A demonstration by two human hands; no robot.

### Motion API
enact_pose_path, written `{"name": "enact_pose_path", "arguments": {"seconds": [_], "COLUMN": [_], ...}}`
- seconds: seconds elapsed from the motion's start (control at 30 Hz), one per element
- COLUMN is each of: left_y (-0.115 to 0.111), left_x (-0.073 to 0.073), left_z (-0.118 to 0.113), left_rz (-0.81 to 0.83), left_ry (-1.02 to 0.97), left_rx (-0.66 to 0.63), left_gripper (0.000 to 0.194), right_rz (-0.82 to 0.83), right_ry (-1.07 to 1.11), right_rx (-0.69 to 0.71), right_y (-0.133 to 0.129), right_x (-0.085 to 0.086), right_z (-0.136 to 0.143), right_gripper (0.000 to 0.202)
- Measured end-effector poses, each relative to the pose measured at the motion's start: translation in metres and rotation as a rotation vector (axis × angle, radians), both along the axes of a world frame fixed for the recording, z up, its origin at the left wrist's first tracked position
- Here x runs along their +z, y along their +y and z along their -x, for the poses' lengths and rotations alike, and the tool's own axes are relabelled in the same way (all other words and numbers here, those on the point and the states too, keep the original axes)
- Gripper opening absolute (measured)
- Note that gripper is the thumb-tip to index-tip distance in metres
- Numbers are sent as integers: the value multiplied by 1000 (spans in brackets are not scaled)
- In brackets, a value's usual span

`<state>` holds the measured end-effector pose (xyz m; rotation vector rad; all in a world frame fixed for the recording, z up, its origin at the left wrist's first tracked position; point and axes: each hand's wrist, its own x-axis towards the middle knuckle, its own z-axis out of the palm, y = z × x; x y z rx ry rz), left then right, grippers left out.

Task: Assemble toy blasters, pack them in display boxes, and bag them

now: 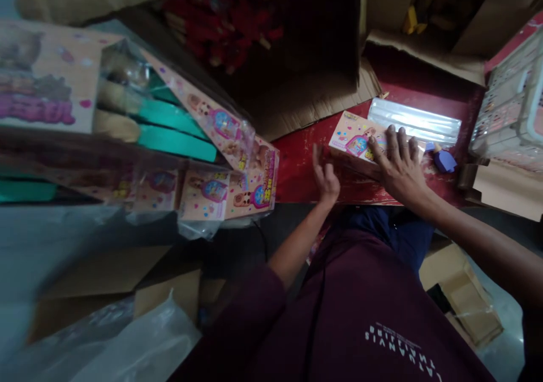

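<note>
A printed pink toy box [352, 137] lies on the red worktop [297, 155] in front of me. My right hand [401, 167] rests over its right part with the fingers stretched out flat. Just off the box's left end is my left hand [326, 175], its fingers apart and nothing in them. Behind the box sits a clear plastic tray [416, 120]. A small purple piece [444, 160] lies right of my right hand.
Several pink packages with teal pieces [178, 130] are stacked at the left. At the back a large carton [305, 104] holds red items [229, 20]. A white plastic basket [509, 110] stands at the right. Below left are open cardboard [102, 271] and clear plastic [139, 337].
</note>
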<state>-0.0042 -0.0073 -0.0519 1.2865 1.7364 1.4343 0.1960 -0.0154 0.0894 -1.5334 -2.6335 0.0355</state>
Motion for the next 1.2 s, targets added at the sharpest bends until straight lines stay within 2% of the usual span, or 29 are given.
{"name": "enact_pose_path", "arguments": {"seconds": [0.07, 0.13, 0.2, 0.27, 0.33, 0.4, 0.47, 0.5, 0.57, 0.67, 0.8, 0.9, 1.0, 1.1, 1.2], "left_y": [22, 39, 41, 28, 7, -13, -24, -27, -28, -26, -26, -27, -26, -24, -25], "left_x": [29, 57, 77, 89, 94, 96, 97, 98, 98, 95, 94, 96, 95, 93, 104], "left_z": [11, 17, 18, 17, 16, 16, 17, 17, 17, 17, 18, 18, 18, 19, 18], "left_rz": [-143, -135, -38, 30, 48, 70, 108, 127, 159, 184, 205, 234, 233, 216, 117], "left_ry": [-64, -111, -138, -148, -114, -63, -25, -17, -18, -25, -20, -43, -68, -48, 109], "left_rx": [-110, -282, -381, -355, -274, -226, -223, -228, -236, -219, -200, -195, -190, -192, -121], "left_gripper": [62, 67, 66, 61, 59, 58, 58, 58, 59, 60, 60, 59, 59, 58, 56], "right_rz": [-2, -12, -3, 74, 165, 190, 190, 241, 282, 340, 408, 402, 375, 272, 117], "right_ry": [12, 39, 98, 218, 367, 430, 268, 154, 56, -14, -61, -51, -35, 3, 62], "right_rx": [1, 1, 15, 54, -1, -209, -399, -442, -469, -440, -358, -276, -234, -253, -315], "right_y": [-5, -10, -9, 7, 41, 90, 141, 164, 201, 231, 247, 249, 246, 241, 234], "right_x": [-2, -1, 4, 7, 4, -9, -32, -44, -69, -96, -109, -107, -96, -72, -35], "right_z": [1, 0, -5, -18, -38, -63, -87, -97, -113, -129, -141, -145, -144, -144, -146], "right_gripper": [74, 76, 72, 54, 45, 47, 42, 41, 44, 56, 31, 30, 29, 31, 38]}}
